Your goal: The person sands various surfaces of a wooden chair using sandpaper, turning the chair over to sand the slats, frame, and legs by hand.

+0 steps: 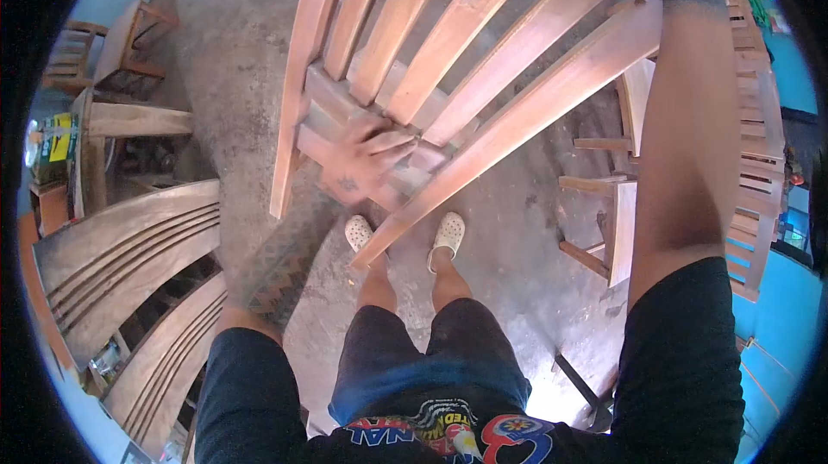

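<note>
A slatted wooden chair back stands tilted in front of me, its slats fanning out toward the top. My left hand is over the lower cross rail, near the bottom ends of the slats. Motion smears its fingers, so whether they hold anything is unclear. My right arm reaches up along the right side of the chair back, with a dark band round the wrist. The right hand itself lies beyond the top edge of the view.
Curved, grooved wooden panels stand close on my left, with wooden furniture behind them. Wooden frames sit on the floor at right. Slatted wooden pieces line the far right by a blue wall. My feet, in light clogs, are on the concrete floor.
</note>
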